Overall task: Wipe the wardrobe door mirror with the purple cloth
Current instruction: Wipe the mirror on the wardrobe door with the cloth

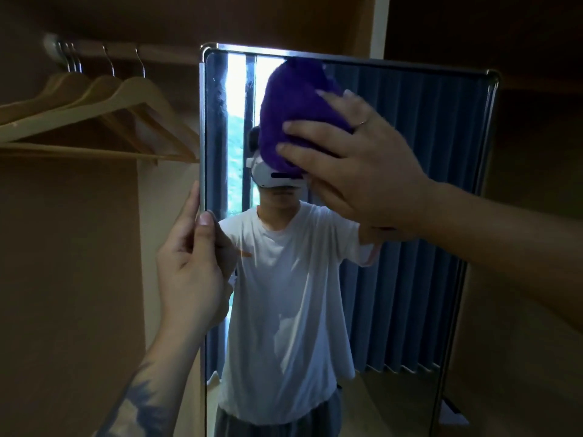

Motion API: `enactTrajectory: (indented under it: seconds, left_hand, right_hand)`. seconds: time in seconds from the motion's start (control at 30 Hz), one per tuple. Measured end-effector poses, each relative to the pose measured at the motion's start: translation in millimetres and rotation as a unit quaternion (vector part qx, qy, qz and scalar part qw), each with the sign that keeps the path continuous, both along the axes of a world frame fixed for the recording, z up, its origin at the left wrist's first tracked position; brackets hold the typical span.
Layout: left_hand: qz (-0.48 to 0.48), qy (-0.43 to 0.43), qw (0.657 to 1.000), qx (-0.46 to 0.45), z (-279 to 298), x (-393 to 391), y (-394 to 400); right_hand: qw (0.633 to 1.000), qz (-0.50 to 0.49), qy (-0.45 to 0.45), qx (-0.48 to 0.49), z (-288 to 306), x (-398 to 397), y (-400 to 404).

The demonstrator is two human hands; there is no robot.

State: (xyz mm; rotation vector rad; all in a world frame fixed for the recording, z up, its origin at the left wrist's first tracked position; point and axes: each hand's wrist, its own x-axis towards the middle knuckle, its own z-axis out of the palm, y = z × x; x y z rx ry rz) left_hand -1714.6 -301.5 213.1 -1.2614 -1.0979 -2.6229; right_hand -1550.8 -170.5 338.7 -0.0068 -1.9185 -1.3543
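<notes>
left hand [192, 263] closest to camera, at 8 o'clock, tattooed forearm, thumb and fingers pinching mirror's left metal edge. mirror [410, 216] is biggest thing here, tall, silver-framed, filling centre, reflecting person in white tee and blue curtain. right hand [362, 171] at 2 o'clock, fingers spread flat, pressing purple cloth [293, 111] onto glass near top, about 12 o'clock. cloth bunched, touching mirror. wooden hangers [104, 121] on rail at 10 o'clock, inside brown wardrobe. ring [362, 123] on right hand finger.
</notes>
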Motion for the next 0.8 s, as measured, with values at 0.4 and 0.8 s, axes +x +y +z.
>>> enactTrajectory:
  seconds: [0.4,0.8]
  left_hand:
    - [0.008,-0.002,1.0,-0.013,2.4,6.4,-4.9]
    - [0.017,0.0,1.0,-0.005,2.0,8.7,-1.3]
  right_hand:
    - [0.999,0.015,0.019,-0.025,-23.4,15.9,11.5]
    - [0.999,0.041,0.011,-0.019,-30.4,38.2,26.8]
